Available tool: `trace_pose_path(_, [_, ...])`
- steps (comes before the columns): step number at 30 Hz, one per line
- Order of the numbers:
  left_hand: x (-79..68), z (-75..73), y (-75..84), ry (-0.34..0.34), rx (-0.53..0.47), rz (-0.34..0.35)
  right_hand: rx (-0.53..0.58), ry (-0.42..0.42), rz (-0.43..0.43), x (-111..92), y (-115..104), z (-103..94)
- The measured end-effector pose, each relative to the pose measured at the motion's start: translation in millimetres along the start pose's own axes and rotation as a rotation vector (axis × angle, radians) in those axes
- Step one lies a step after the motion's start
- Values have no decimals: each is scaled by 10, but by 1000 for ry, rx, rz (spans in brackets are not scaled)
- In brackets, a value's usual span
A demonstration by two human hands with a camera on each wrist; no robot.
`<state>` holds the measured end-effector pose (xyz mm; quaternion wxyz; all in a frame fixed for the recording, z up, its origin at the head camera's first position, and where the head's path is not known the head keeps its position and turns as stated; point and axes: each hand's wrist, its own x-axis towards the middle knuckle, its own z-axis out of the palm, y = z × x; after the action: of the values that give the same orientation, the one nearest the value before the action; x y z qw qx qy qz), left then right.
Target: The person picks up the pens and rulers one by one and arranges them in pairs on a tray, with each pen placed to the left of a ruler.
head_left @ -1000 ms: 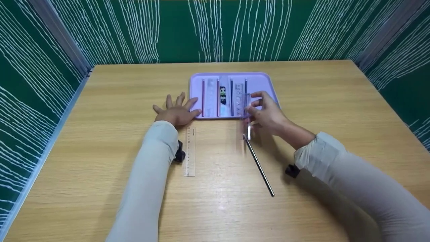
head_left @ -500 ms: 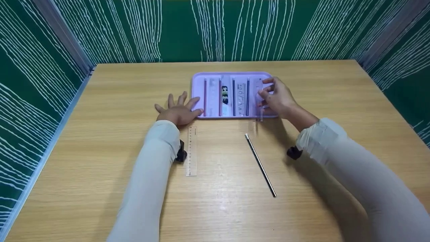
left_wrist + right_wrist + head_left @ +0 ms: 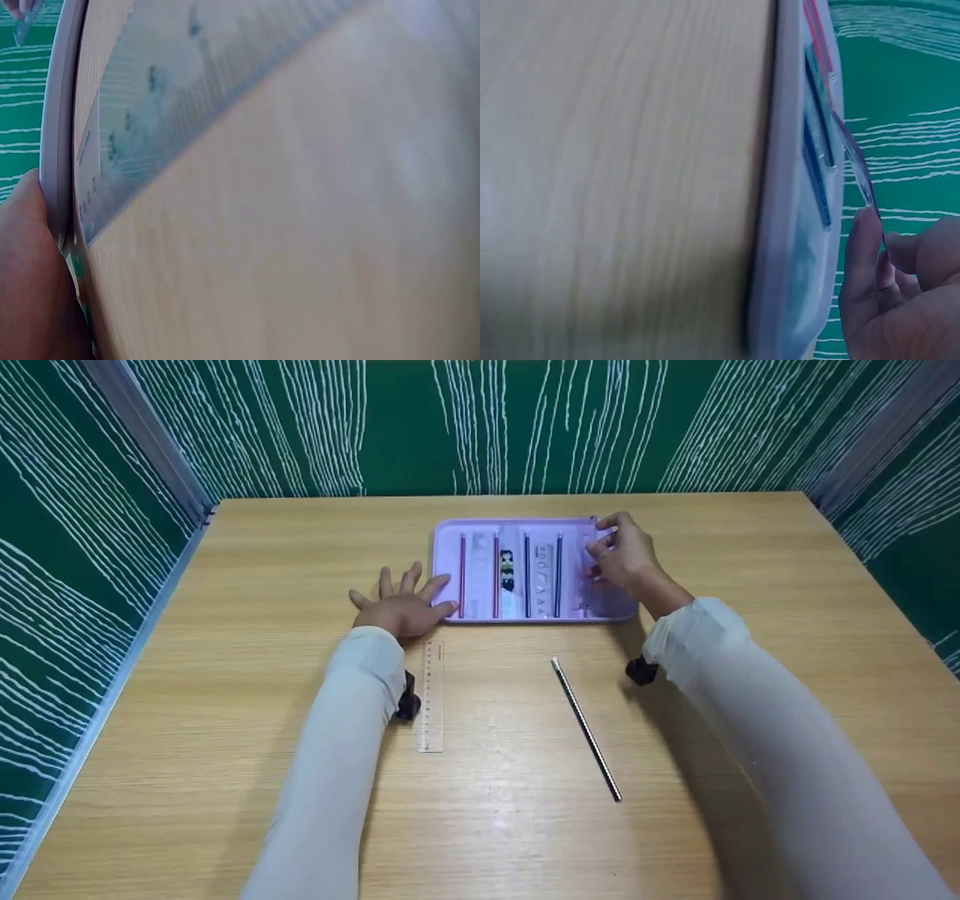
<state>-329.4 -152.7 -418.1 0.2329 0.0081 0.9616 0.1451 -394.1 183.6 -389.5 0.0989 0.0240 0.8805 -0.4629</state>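
Note:
A purple tray (image 3: 517, 621) lies on the table, holding pencils and clear rulers side by side. My left hand (image 3: 401, 611) is spread flat at its near left corner, thumb touching the rim. Over the tray's right end, my right hand (image 3: 626, 559) pinches a clear ruler (image 3: 586, 585). In the right wrist view the ruler (image 3: 859, 169) is seen edge-on, between thumb and fingers, above the tray (image 3: 780, 225). In the tray are a red pencil (image 3: 462, 577), another red pencil (image 3: 496, 577), a dark blue pencil (image 3: 527, 577) and another dark blue pencil (image 3: 559, 577).
Near my left wrist another clear ruler (image 3: 431, 697) lies on the table. A black-and-white patterned pencil (image 3: 586, 729) rests slantwise in front of the tray. Green walls with white streaks (image 3: 405, 427) stand behind and at the sides.
My right hand has carried the clear ruler rightward and away from me, from beside the right blue pencil to the tray's right end. My left hand stays at the corner.

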Motion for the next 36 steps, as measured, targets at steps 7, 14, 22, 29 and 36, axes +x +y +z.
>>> trace_pose_path(7, [-49,-18,33,-5,-1,-5,-83,6,-17,76,70,142])
trace_pose_path(14, [-62,-25,43,5,-8,3,-139,26,-1,88,64,200])
trace_pose_path(22, [-58,-14,20,5,-7,7,-282,51,11,77,56,263])
trace_pose_path(29, [-33,0,15,13,-2,3,-428,95,-12,59,65,283])
trace_pose_path(36, [-25,-2,-4,13,-1,13,-408,91,-60,-47,-3,240])
